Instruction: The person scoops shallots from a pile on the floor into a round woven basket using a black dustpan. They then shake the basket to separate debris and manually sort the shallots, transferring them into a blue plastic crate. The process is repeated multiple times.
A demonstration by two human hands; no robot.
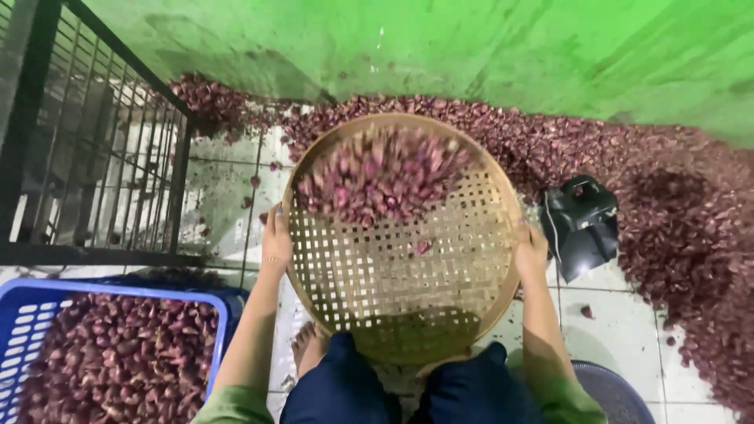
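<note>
Left hand (276, 239) was clamped on the left rim of a round woven bamboo tray (402, 314); right hand (531, 250) was clamped on the right rim, directly opposite. Hands were held well apart, with the tray between them, above the knees.

A heap of small red shallots (381, 177) was seen bunched in the far half of the tray and blurred, apparently in motion. The near half of the lattice was mostly bare, with one stray piece near the middle. A bare foot (309, 345) was noted below the tray's near left edge.

To the left, a blue plastic crate (118, 294) full of shallots was placed just beside the left forearm. A black metal grille (94, 157) was seen further left. A wide drift of shallots and skins (667, 212) was spread along the foot of a green wall (471, 47) and down the right side of the tiled floor (620, 330). A dark dustpan-like scoop (581, 224) was lying near the right hand.

Risks judged: with the load massed at the far rim, shallots could be thrown over the edge by too strong a toss. Grip at only two points could be lost if the weight shifted sideways. Loose skins on tile could cause a slip.
</note>
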